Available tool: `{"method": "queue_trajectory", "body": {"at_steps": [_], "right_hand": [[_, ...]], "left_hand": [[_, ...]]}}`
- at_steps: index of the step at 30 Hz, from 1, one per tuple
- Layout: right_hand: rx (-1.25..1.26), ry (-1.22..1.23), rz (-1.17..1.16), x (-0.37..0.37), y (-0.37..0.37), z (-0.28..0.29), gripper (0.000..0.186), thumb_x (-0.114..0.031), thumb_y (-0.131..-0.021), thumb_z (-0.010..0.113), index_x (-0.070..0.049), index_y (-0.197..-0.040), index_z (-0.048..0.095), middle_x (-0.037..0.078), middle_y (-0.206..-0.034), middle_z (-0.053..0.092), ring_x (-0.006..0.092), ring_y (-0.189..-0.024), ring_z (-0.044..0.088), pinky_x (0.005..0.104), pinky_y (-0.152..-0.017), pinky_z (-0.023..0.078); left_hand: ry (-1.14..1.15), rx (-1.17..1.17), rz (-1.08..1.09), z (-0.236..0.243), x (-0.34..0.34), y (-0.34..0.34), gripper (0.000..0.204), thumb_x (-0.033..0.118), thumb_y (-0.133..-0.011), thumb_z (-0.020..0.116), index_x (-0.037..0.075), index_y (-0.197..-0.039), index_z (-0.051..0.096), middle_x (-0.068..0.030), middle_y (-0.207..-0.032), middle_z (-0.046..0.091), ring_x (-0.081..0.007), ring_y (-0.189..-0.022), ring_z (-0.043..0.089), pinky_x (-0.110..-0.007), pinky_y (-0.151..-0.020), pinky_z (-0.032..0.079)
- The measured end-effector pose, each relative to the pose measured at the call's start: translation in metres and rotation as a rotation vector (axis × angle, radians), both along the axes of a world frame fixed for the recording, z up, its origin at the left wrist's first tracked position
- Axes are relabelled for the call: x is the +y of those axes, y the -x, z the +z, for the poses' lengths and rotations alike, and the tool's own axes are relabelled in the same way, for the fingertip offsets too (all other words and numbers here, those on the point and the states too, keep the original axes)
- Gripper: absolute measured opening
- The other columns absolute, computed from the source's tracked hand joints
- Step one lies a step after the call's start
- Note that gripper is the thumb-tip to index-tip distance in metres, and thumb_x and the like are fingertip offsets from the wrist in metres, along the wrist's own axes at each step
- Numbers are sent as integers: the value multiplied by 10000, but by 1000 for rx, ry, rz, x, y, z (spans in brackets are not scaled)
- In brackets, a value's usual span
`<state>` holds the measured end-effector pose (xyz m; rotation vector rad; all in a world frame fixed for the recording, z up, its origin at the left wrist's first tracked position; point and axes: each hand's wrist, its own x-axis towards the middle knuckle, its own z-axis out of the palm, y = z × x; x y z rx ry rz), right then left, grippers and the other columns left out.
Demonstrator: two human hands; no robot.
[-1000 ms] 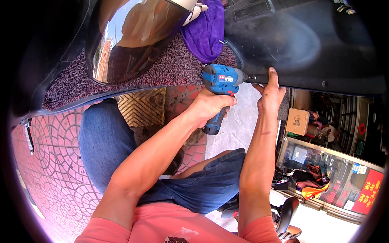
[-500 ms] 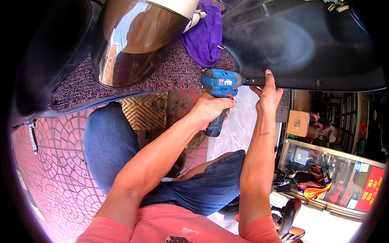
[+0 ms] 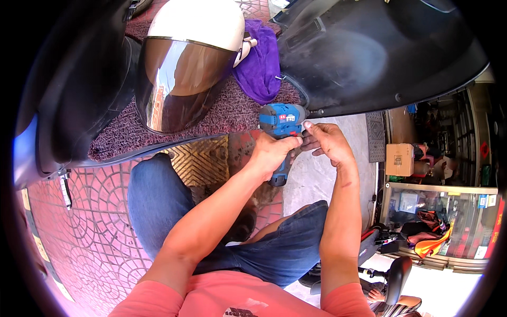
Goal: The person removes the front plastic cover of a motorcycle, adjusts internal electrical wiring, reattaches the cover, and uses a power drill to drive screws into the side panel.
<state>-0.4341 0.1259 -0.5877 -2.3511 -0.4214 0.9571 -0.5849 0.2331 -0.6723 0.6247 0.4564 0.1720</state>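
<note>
My left hand is wrapped round the grip of a blue cordless drill. The drill's nose points right, its bit reaching the lower edge of a large black scooter panel; whether the bit sits in a fastener is too small to tell. Just below the nose is my right hand, thumb up and fingers apart, close beside the drill; nothing shows in it. Left of the drill, a white helmet with a dark tinted visor rests on a shaggy purplish mat. A purple cloth lies between helmet and panel.
Pink patterned paving lies at the left, with a yellowish textured plate by my knee. On the right are a cardboard box and a glass display case. A dark seat is at the lower right.
My right hand has come off the panel's lower edge and moved down and left beside the drill. My left hand still grips the drill. The whole view has shifted slightly.
</note>
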Motion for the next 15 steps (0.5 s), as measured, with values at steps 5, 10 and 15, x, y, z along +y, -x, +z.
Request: {"method": "queue_trajectory", "body": {"at_steps": [5,10,15], "right_hand": [[-193,-137,98,15,19,20,322,-305,-1019,701,8,-956,735,73,-757,714,139,-663,690,307,-547,479],[-402,-305,127,57,44,28,217,-172,-919,711,40,-956,746,145,-719,708,223,-619,691,398,-629,536],[-229,-93,506,60,43,30,265,-161,-850,666,38,-998,761,205,-808,747,286,-704,737,423,-695,570]], "left_hand": [[78,48,31,3,-4,41,221,113,-883,795,29,-1069,711,-51,-814,693,-148,-656,662,-317,-578,551],[-155,167,74,-16,-8,96,300,70,-870,803,26,-1146,693,-34,-906,705,-137,-759,675,-317,-657,576],[-596,113,124,-25,-5,128,388,-7,-895,733,21,-1265,619,-28,-1027,671,-144,-909,648,-326,-828,541]]}}
